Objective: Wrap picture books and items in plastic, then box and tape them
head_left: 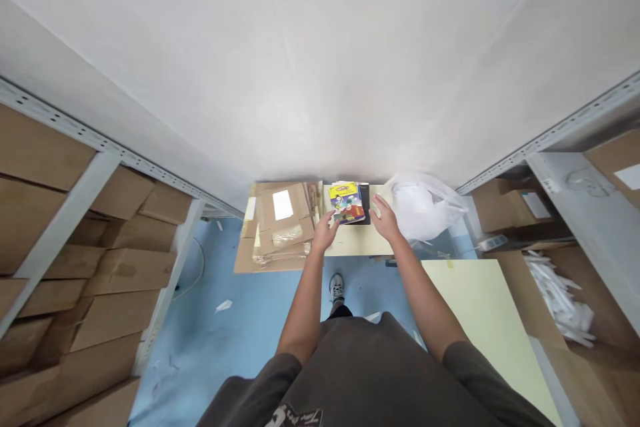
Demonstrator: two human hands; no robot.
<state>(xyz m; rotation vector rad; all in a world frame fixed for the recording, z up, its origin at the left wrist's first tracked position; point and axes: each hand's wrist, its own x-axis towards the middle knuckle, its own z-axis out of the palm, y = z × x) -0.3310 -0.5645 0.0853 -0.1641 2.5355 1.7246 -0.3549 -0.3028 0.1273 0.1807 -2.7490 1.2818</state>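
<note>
A colourful book [347, 203] with a yellow and purple cartoon cover lies on the pale yellow table [357, 240] against the wall. Beneath and to the right of it shows a dark flat item [365, 199], perhaps a notebook or folder. My left hand [325, 232] is at the book's lower left corner, fingers apart; whether it touches the cover I cannot tell. On the other side, my right hand [385, 219] is open beside the dark item, holding nothing.
Flattened cardboard [285, 220] is stacked left of the book. A translucent plastic bag [425, 203] bulges on the right. Shelves of cardboard boxes [125, 270] line the left side. A second pale tabletop [480, 307] and an open box of white pieces [557, 293] are at right.
</note>
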